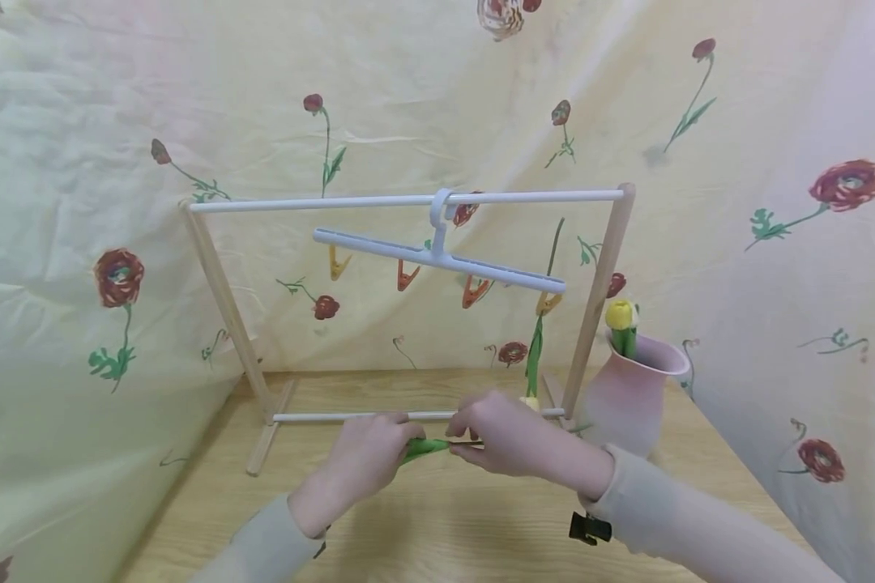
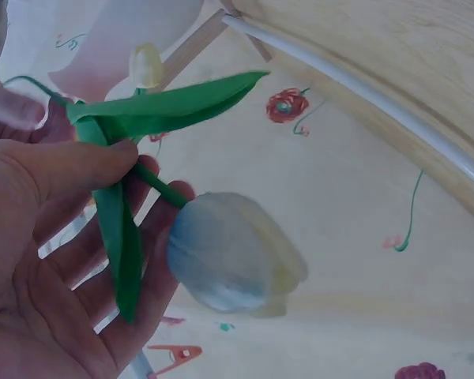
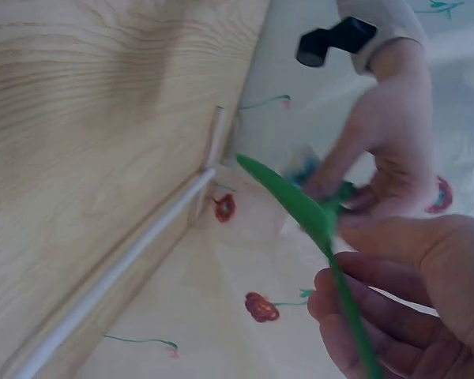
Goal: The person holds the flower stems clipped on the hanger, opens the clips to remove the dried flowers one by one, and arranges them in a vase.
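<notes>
An artificial tulip with a pale blue-white bloom (image 2: 221, 253) and green leaves (image 2: 174, 106) is held between both hands. My left hand (image 1: 370, 457) pinches its stem just behind the bloom, thumb on top and fingers underneath. Farther along, my right hand (image 1: 510, 433) grips the bare green stem (image 3: 349, 308) between thumb and fingers. In the head view the bloom is hidden behind the left hand. Another tulip (image 1: 535, 352) hangs head down from the rightmost clip (image 1: 549, 304) of a light blue hanger (image 1: 437, 257), beyond the right hand.
The hanger hooks over the top bar (image 1: 313, 202) of a wooden rack, tilted down to the right. Its other orange and yellow clips (image 1: 406, 277) carry nothing. A pink-and-white vase (image 1: 627, 405) with a yellow tulip (image 1: 620, 316) stands right of the rack. Floral cloth surrounds the wooden table (image 1: 437, 518).
</notes>
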`<state>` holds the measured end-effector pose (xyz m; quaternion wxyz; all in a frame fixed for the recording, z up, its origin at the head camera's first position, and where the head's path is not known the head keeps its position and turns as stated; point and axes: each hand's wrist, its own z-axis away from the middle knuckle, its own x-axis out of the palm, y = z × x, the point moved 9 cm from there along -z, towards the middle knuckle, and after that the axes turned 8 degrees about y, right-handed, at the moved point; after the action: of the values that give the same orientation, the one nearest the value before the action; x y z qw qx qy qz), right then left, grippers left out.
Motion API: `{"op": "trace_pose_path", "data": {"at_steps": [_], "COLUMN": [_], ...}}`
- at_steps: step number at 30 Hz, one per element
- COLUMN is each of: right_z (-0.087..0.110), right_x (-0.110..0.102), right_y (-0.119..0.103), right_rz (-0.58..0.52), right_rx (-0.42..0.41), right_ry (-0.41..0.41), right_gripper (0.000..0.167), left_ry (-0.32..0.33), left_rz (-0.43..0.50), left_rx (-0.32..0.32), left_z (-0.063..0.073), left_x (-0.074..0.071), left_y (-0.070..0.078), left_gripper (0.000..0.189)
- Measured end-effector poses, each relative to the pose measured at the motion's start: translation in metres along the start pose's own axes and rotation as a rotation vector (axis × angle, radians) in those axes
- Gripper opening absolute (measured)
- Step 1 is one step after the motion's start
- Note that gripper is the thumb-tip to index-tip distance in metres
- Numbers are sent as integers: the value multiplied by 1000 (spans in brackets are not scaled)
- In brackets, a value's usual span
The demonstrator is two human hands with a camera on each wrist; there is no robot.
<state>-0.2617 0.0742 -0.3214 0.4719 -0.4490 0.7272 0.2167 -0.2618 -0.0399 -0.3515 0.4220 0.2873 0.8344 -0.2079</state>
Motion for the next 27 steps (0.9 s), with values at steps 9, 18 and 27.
{"op": "trace_pose_path", "data": {"at_steps": [9,18,27], "right_z": [0,2,7], "right_x": [10,11,2], "right_y": [3,3,7], "right_rz": [21,149,205], "right_rx": [64,60,61], "right_ry": [-12,10,15], "right_gripper": [11,14,12], "left_ry": [108,113,129], "left_rz": [-58,-81,10], "left_rx": [25,53,18], "left_z": [-2,-3,-6], "left_x": [-11,-11,-12], "left_y": [2,7,0], "left_gripper": [17,15,23]}}
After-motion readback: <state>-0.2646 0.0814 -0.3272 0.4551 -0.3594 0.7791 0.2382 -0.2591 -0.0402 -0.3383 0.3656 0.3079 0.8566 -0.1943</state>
